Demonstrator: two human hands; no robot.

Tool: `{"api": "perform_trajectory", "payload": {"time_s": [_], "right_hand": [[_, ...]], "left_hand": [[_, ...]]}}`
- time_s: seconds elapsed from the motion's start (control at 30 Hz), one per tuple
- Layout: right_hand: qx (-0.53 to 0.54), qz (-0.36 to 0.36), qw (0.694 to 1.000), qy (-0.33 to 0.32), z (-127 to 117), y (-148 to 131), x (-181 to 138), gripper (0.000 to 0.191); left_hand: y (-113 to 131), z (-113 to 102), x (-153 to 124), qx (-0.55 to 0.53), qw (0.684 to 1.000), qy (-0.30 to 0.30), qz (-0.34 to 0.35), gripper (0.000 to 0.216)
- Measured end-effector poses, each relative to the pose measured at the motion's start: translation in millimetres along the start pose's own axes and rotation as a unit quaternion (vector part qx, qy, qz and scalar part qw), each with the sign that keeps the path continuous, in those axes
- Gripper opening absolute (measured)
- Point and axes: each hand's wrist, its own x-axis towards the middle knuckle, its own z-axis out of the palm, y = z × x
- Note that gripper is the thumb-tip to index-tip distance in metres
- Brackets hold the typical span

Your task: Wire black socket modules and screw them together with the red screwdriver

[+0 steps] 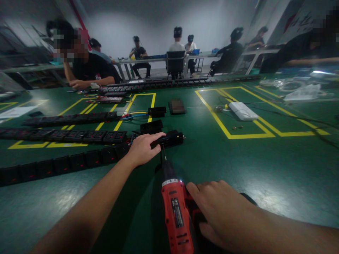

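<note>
strip (66, 164): long black socket row, I see it run in from the left on the green table (265, 169)
left hand (143, 150): curled over end block (171, 138), pinning it
end block: black, at strip's right end, mid-table
drill (174, 208): red, bit tip on end block
right hand (222, 211): wrapped round drill grip
white box (243, 110): farther right, inside yellow lines

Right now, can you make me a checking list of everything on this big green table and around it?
Surface: green table with yellow tape lines.
Job's things: red drill, bit tip on the black end block of a long power strip.
Clutter: more power strips, black covers, white box, tiny screws.
Hands: left hand holds the end block; right hand grips the drill.
Cables: blue and red wires by the strips; black cable at right.
Surroundings: other people seated at tables behind.
</note>
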Motion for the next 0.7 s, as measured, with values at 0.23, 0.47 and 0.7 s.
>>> {"api": "perform_trajectory", "payload": {"time_s": [0.23, 0.47, 0.7], "right_hand": [[-0.008, 0.000, 1.000, -0.002, -2.1, -0.8, 0.4, 0.032], [-0.008, 0.001, 1.000, -0.005, -2.3, -1.4, -0.1, 0.031], [-0.011, 0.005, 1.000, -0.016, -3.6, -2.4, 1.1, 0.032]], "left_hand": [[0.0, -0.2, -0.7, -0.002, 1.000, 0.000, -0.003, 0.048], [-1.1, 1.2, 0.1, -0.003, 1.000, 0.006, 0.003, 0.048], [-2.1, 2.5, 0.0, 0.006, 1.000, 0.002, 0.005, 0.048]]}}
